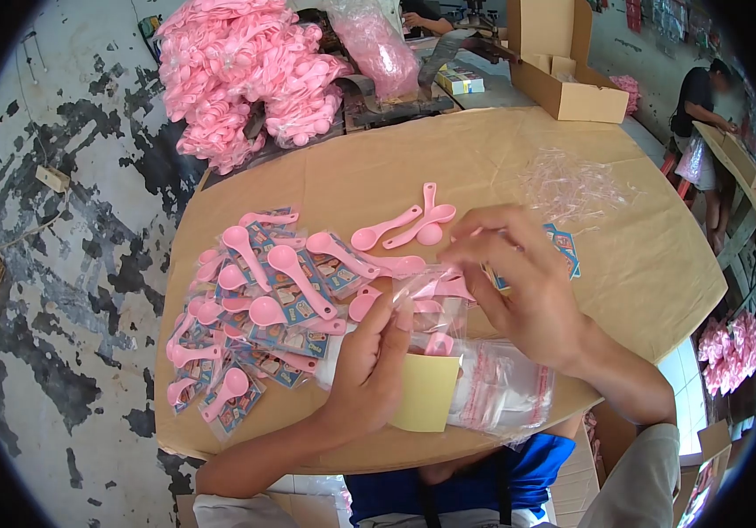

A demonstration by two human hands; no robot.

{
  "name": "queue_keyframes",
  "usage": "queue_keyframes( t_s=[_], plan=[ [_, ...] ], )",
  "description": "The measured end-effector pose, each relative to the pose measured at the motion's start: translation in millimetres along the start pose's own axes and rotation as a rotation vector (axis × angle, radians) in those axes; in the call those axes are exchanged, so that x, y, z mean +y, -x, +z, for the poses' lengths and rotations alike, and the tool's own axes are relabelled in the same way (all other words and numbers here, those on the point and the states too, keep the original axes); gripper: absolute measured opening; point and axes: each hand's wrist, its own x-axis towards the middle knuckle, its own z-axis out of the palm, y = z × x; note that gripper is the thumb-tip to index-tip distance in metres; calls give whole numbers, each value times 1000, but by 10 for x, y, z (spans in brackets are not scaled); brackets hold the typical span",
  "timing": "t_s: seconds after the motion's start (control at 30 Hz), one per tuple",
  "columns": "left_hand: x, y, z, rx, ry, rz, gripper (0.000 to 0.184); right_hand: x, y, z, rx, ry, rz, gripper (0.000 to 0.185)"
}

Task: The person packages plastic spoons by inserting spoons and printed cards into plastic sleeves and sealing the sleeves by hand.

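My left hand (pixel 367 370) is closed on a clear plastic bag (pixel 442 304) with a yellow card (pixel 426 393) and a pink spoon (pixel 439 344) in or against it; which cannot be told. At the bag's upper edge, my right hand (pixel 519 282) has thumb and fingers bent close together; anything between its fingertips is too small to make out. Left of my hands lies a pile of packed pink spoons (pixel 300 280) with blue printed cards. Loose pink spoons (pixel 387 227) lie beyond my hands. Flat clear bags (pixel 506 387) lie under my right forearm.
Brown paper covers the table (pixel 352 167). Clear strips (pixel 572 183) and blue cards (pixel 565 250) lie at the right. Heaped bagged pink spoons (pixel 242 70) stand behind the table, with an open cardboard box (pixel 572 84). A person (pixel 699 110) stands far right; another's arm shows at top.
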Motion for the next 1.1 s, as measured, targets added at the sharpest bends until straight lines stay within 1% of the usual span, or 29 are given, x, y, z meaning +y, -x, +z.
queue_keyframes(
  t_s=[0.03,0.07,0.17,0.2,0.27,0.37,0.47,0.57,0.67,0.77,0.87,0.97,1.03,1.1],
  plan=[
    [-22,-10,40,46,9,18,43,41,-3,8,71,159,-141,32],
    [-43,-6,36,54,-57,46,45,71,7,20,141,319,-280,30],
    [-100,36,-39,23,-341,137,50,72,40,131,76,367,-230,24],
    [-105,50,-48,9,-415,157,51,93,47,153,78,375,-260,26],
    [-83,63,-4,9,-417,152,52,143,57,196,83,392,-319,30],
    [110,101,-14,-46,-480,35,50,237,112,280,64,487,-429,29],
    [53,75,-18,-27,-566,119,48,228,79,278,54,504,-452,27],
    [30,95,-37,-74,-635,166,45,228,85,235,-14,507,-433,23],
    [180,110,-66,-188,-615,104,51,277,62,181,38,382,-479,23],
    [229,100,-99,-225,-650,185,50,191,18,22,30,312,-433,27],
    [250,57,-73,-222,-619,190,49,245,-65,-90,29,320,-407,26],
    [168,53,-44,-173,-495,102,46,467,-133,-219,147,90,-69,19],
    [-63,-23,-46,19,-250,92,45,512,-169,-481,178,-251,73,8],
    [-47,-65,-71,86,-28,2,42,535,-173,-978,50,-491,102,6]
  ],
)
